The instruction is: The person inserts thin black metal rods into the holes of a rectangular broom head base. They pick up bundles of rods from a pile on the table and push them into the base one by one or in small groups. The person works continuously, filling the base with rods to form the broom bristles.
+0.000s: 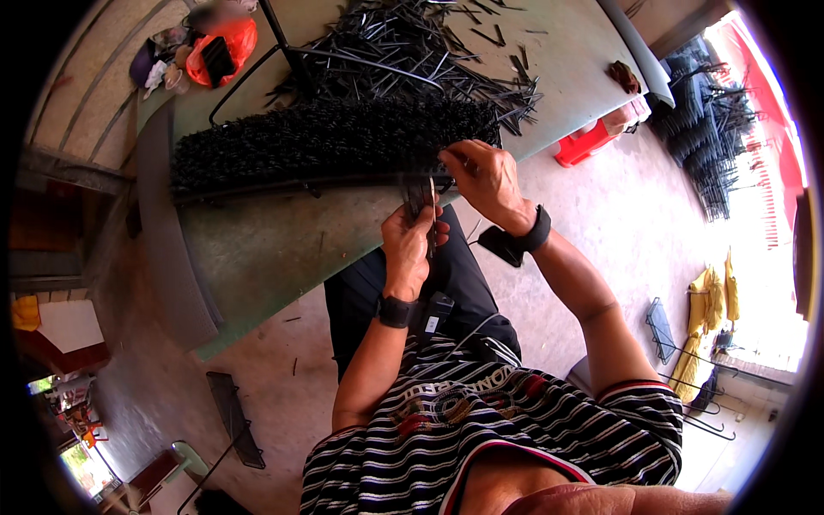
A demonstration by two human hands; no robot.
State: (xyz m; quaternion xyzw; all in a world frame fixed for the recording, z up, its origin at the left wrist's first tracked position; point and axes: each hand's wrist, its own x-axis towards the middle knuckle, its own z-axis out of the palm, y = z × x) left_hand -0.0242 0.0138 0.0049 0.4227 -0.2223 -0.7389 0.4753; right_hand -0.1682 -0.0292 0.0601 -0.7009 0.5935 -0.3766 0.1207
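Left hand (410,249) is gripping a bundle of black pins (420,199) upright; right hand (482,178) is pinching one at the packed row (326,142) on the counter (257,249), feeding it within reach.

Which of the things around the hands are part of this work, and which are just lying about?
In the work:
left hand, holding a small bundle of black strips
right hand, at the long black bristly row
pile of loose black strips
green table

Lying about:
orange bag
red container
yellow cloth
stacked black wire pieces
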